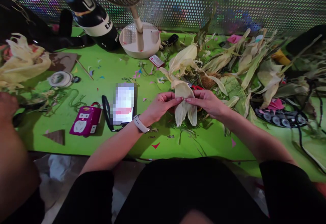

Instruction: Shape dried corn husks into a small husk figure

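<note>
A flat, bright green worktop [102, 68] spans the view, littered with scraps, and behind it rises a grey metal screen [173, 10] punched with round holes. Dry corn husks [244, 61] sprawl over the right side, papery, ribbed and curling, straw-coloured with greenish patches. Another person's arm [10, 142] enters at the left edge; what its hand grips, if anything, cannot be told. A pale fan [138, 23] with a round, dished base stands at the back, beside a glossy black bottle [98, 25] banded in white.

Near the front of the worktop, the left hand [163, 104], with a white-strapped watch [141, 124] at its wrist, and the right hand [207, 103] together pinch one husk piece [183, 91] between thumbs and fingers. It is smooth and cream, rounded above the pinch, parting below into two tapered, finely veined tongues. A phone [124, 103], its screen pixelated, lies left of it, then a boxy magenta plastic power strip [86, 120]. Smaller are a white spool [61, 79] and a pointed red scrap [156, 145].
</note>
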The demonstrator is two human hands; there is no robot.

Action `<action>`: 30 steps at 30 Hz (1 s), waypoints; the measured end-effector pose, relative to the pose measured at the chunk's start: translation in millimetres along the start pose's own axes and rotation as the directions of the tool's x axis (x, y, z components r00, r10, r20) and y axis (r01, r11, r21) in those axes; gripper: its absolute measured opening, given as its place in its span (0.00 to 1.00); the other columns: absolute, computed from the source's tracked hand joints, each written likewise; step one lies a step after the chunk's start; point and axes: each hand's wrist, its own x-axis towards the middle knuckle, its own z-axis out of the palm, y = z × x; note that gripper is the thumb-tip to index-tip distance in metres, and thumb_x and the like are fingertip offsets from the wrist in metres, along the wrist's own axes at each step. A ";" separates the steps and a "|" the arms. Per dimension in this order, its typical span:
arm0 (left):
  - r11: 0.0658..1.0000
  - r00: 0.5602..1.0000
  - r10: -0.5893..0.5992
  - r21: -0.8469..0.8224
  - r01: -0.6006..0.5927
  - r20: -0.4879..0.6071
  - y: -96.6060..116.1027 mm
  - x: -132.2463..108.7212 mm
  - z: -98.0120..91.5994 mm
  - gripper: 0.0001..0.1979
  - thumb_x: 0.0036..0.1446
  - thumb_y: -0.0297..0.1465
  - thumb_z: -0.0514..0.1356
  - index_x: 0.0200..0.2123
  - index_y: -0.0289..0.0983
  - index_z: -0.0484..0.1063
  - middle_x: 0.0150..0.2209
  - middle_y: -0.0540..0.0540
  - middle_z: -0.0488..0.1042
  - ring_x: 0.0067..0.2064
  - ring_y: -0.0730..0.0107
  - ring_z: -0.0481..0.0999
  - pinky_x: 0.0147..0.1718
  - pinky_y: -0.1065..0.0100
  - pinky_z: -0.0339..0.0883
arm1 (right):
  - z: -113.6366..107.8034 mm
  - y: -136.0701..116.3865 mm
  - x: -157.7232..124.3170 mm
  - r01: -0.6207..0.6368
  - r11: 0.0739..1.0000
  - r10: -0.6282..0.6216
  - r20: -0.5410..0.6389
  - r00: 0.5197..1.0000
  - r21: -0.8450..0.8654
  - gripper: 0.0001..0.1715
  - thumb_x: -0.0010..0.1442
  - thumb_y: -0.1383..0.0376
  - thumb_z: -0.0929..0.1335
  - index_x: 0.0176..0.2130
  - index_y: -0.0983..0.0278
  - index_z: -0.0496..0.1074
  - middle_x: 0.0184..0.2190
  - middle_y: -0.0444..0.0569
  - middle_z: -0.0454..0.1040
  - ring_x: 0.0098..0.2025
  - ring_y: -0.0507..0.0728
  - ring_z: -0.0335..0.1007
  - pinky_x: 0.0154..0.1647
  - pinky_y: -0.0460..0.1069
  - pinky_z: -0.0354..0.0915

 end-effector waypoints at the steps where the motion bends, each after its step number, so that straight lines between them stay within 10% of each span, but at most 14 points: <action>1: 1.000 1.000 -0.011 0.004 0.011 0.004 0.2 0.3 -0.8 0.19 0.42 0.40 0.73 0.27 0.33 0.73 0.24 0.52 0.72 0.23 0.81 0.68 0.23 0.75 0.65 | -0.3 -0.2 0.1 -0.006 1.000 0.006 0.005 1.000 -0.001 0.19 0.45 0.53 0.78 0.30 0.65 0.76 0.25 0.43 0.77 0.27 0.51 0.72 0.32 0.47 0.70; 30: 0.980 0.979 -0.075 0.193 0.038 0.190 7.4 -2.7 -10.6 0.16 0.46 0.39 0.71 0.32 0.33 0.77 0.29 0.48 0.77 0.26 0.77 0.72 0.28 0.72 0.69 | -5.1 1.0 -2.0 0.003 0.987 0.018 0.128 0.992 -0.160 0.13 0.49 0.58 0.76 0.29 0.65 0.77 0.28 0.44 0.79 0.28 0.51 0.72 0.31 0.47 0.69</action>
